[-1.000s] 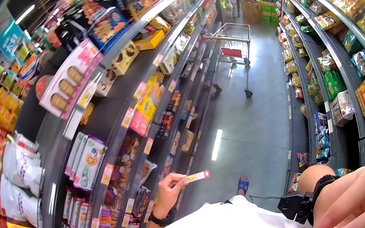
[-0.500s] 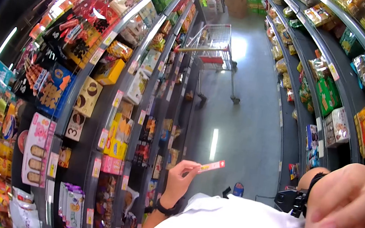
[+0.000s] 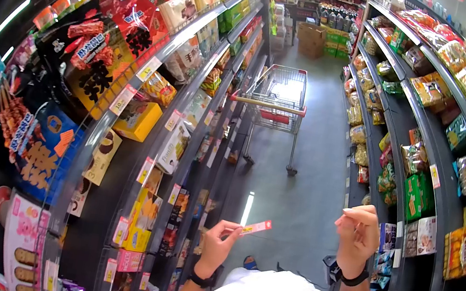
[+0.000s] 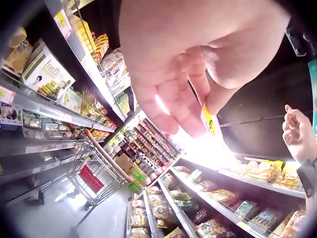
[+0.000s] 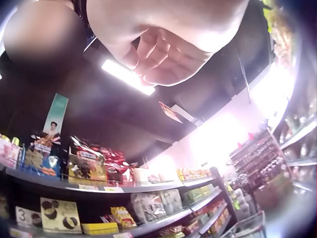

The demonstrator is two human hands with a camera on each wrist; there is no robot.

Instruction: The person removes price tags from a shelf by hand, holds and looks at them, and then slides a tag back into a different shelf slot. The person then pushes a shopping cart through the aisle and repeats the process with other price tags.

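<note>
Between thumb and fingers, my left hand pinches a small red-and-white price tag in front of the white shirt. Part of the tag's yellow printed face shows in the left wrist view, where glare washes out its far end. My right hand is raised over the aisle near the right-hand shelves, its fingers loosely curled and holding nothing. The right wrist view shows that same hand's bent fingers against the ceiling, with nothing between them.
A shopping cart stands ahead in the aisle. Snack shelves line both sides, with price labels on the left shelf edges and bagged bread on the right. A cardboard box sits at the far end.
My right hand has moved from close by the camera at the right to farther forward over the aisle. The left hand keeps pinching the tag. The head view has shifted.
</note>
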